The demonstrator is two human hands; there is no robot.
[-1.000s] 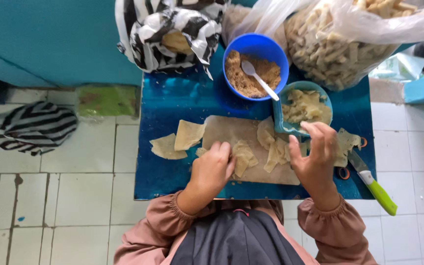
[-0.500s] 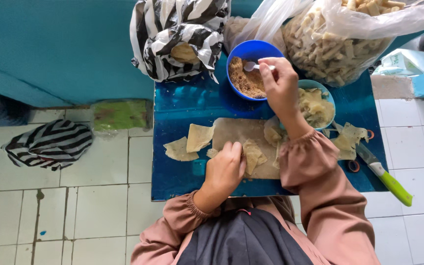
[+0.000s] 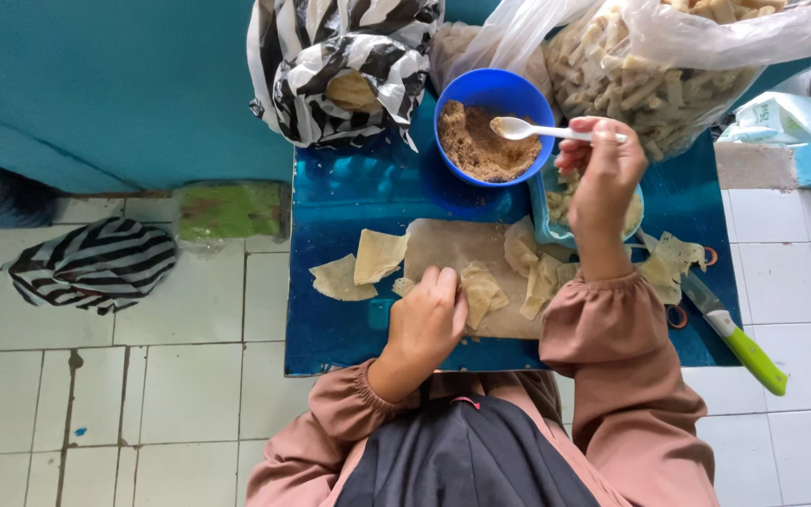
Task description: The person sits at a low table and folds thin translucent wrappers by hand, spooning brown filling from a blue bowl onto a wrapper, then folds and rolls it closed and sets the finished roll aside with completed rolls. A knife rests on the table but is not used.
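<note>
Wrappers [image 3: 359, 268] are lying loose at the left of the blue table [image 3: 359, 188], near its edge, so a brush could be knocking them off. The left hand [image 3: 429, 319] is pressing curled fingers on a wrapper [image 3: 481, 291], perhaps pinching it. The right hand [image 3: 603, 178] is gripping a white spoon [image 3: 542, 130] over the blue bowl [image 3: 490, 127]; tilting risks spilling filling.

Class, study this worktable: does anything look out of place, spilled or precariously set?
The green-handled knife lies at the right edge of the blue table, its handle sticking out over the tiled floor. Nothing looks spilled.
</note>
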